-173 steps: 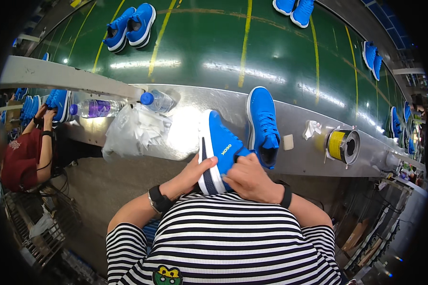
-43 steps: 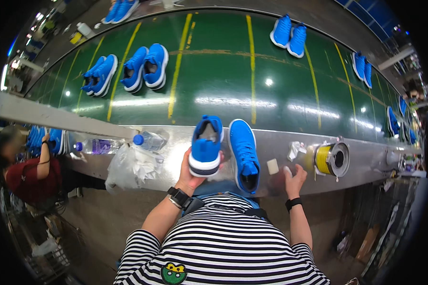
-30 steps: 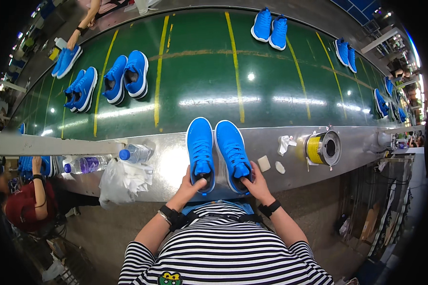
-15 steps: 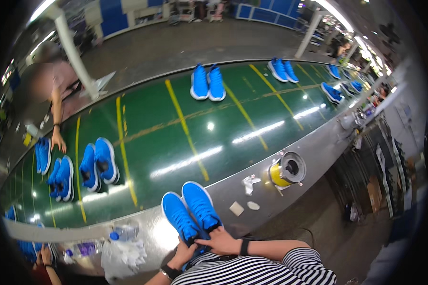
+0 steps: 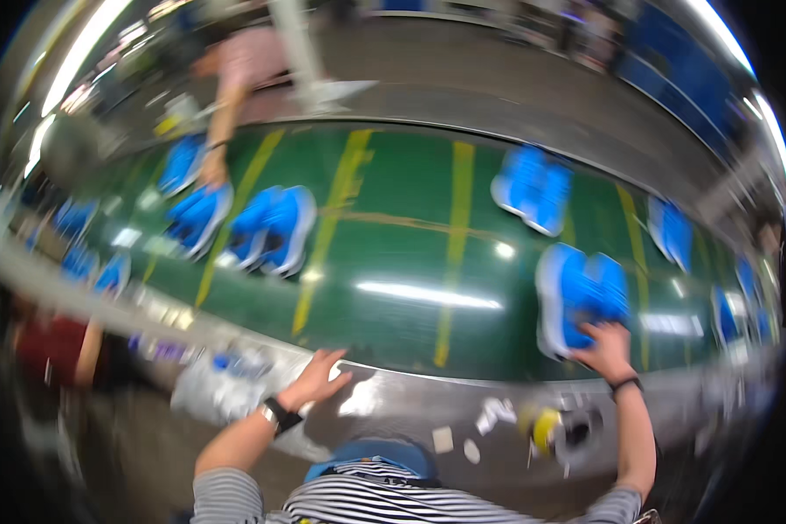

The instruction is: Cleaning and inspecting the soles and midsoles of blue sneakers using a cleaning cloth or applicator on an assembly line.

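Observation:
A pair of blue sneakers point(image 5: 576, 284) with white soles is on the green conveyor belt point(image 5: 393, 336), to the right, toes pointing away from me. My right hand point(image 5: 604, 349) grips the pair at the heels, arm stretched out; motion blurs the fingertips a little. My left hand point(image 5: 319, 380) hovers by the metal near edge of the belt, fingers apart and holding nothing. Farther left on the belt stands another blue pair point(image 5: 272, 229). Beside it a co-worker's hand point(image 5: 212, 168) reaches from the far side to a further pair point(image 5: 199, 217).
On the near metal ledge point(image 5: 367, 397) are a yellow-and-silver tape roll point(image 5: 550, 432), crumpled white paper point(image 5: 495, 415) and small white pieces. A plastic bag point(image 5: 214, 384) with bottles lies left. More sneakers point(image 5: 537, 188) stand along the far side. Another person's arm point(image 5: 87, 349) shows at lower left.
Both my hands held the sneakers close to my body; now the right has them out on the belt to the right, and the left has let go. My view has turned.

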`<move>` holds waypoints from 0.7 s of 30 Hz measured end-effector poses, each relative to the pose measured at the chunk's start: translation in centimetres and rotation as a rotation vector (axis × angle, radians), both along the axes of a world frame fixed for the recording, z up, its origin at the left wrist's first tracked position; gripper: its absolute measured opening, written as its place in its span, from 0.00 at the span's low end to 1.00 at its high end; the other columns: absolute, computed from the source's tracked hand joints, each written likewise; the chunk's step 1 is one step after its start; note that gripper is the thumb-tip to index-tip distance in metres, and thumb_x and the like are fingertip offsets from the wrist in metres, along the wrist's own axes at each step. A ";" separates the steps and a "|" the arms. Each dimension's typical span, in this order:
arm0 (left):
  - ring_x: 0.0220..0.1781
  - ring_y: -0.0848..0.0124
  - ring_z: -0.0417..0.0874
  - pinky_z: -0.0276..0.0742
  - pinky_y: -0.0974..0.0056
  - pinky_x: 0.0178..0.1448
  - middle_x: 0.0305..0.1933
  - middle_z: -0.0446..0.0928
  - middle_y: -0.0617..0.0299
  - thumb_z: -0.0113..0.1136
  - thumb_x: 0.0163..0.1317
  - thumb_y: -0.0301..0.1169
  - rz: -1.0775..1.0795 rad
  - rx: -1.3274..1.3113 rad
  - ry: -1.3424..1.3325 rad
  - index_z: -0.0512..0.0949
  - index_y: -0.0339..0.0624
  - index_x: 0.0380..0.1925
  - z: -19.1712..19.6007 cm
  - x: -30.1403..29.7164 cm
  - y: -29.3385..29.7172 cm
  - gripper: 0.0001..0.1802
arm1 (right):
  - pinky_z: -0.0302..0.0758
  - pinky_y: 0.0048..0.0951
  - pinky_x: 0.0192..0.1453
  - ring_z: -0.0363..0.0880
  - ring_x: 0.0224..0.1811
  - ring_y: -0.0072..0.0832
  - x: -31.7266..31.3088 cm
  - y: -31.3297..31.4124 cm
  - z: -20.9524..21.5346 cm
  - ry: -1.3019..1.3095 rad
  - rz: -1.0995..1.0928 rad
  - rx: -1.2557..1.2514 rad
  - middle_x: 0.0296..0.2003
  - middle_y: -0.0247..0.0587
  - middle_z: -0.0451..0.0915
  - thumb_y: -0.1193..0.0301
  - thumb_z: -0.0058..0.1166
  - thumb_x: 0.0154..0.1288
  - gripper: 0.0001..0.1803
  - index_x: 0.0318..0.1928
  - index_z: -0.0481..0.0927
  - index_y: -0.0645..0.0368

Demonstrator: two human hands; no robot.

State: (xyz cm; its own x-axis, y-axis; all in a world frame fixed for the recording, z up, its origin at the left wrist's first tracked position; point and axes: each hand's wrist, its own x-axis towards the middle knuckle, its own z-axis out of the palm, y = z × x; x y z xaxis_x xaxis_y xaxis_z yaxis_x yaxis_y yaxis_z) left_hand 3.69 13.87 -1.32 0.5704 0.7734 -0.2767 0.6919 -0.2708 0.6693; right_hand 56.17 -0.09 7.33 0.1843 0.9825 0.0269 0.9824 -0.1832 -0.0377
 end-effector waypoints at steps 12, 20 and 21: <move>0.69 0.41 0.44 0.45 0.32 0.64 0.66 0.47 0.40 0.70 0.39 0.43 0.228 0.288 0.756 0.66 0.71 0.58 3.3 -4.5 16.2 0.40 | 0.60 0.47 0.63 0.58 0.59 0.60 20.1 -3.3 -12.9 0.177 -0.599 -0.272 0.54 0.64 0.64 0.71 0.71 0.27 0.35 0.44 0.74 0.54; 0.66 0.39 0.49 0.41 0.30 0.63 0.58 0.58 0.38 0.72 0.32 0.52 0.339 0.072 0.852 0.70 0.65 0.49 0.0 -6.9 24.5 0.38 | 0.57 0.38 0.63 0.61 0.58 0.47 10.8 -2.5 -7.0 0.247 -0.311 0.036 0.53 0.51 0.63 0.82 0.62 0.38 0.30 0.48 0.72 0.57; 0.66 0.40 0.48 0.42 0.31 0.63 0.61 0.56 0.36 0.72 0.31 0.54 0.279 0.132 0.943 0.68 0.68 0.53 -0.3 -7.2 24.0 0.43 | 0.58 0.38 0.62 0.61 0.58 0.47 7.8 -1.9 -5.6 0.337 -0.301 0.018 0.52 0.50 0.63 0.82 0.62 0.38 0.29 0.47 0.72 0.57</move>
State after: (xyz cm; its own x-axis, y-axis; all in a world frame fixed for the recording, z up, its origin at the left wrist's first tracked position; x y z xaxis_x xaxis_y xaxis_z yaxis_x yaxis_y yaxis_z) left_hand -3.54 37.86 -1.58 -0.0465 0.9036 -0.4259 0.9760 -0.0497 -0.2120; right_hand 64.01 -2.03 1.68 0.4630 0.8839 -0.0665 0.8179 -0.4550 -0.3521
